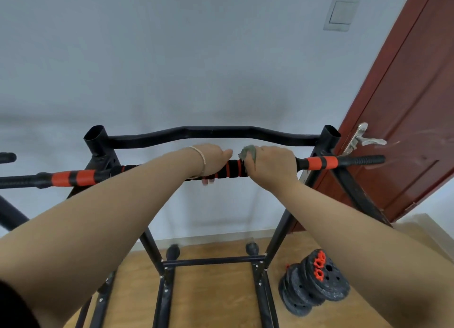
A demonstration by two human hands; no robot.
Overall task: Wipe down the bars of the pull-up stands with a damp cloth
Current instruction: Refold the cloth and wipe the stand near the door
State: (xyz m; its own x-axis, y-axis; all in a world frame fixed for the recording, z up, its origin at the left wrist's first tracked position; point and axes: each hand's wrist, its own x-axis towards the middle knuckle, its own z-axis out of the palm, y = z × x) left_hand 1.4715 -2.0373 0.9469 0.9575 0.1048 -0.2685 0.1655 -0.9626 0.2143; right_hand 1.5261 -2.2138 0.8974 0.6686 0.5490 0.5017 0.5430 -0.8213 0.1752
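At the far left, a short black bar end (pixel 7 157) pokes into view. Below it runs the long bar (pixel 147 171) of the pull-up stand (pixel 278 231), crossing the view from left to right, with orange bands (pixel 71 177) on its left part and ridged black and red padding (pixel 232 167) at its middle. A black open-topped post (pixel 97 140) stands behind the bar.

The left grip (pixel 213 160), a thin bracelet (pixel 200 159) at its wrist, is clenched over the padded middle of the bar. Its fingertips (pixel 205 180) show curled beneath, and its thumb points right.

Just to its right, apart from the thumb by a small gap, sits the greenish-grey cloth (pixel 248 154). It is bunched against the padding, and its crumpled top shows above the bar. The right grip (pixel 270 164) grasps the cloth, wrapping it and the bar together, so the cloth lies at that grip's left edge, between the two grips. How far the cloth reaches under the palm cannot be told.

Behind both, a curved black top bar (pixel 211 132) joins the two posts. Farther right, the long bar carries more orange bands (pixel 319 163) and ends in a black tip before a red-brown door (pixel 405 106) with a metal handle (pixel 366 138). A light switch (pixel 341 11) sits on the pale wall (pixel 172 57). Lower right, stacked weight plates (pixel 314 283) lie on the wooden floor (pixel 213 293).
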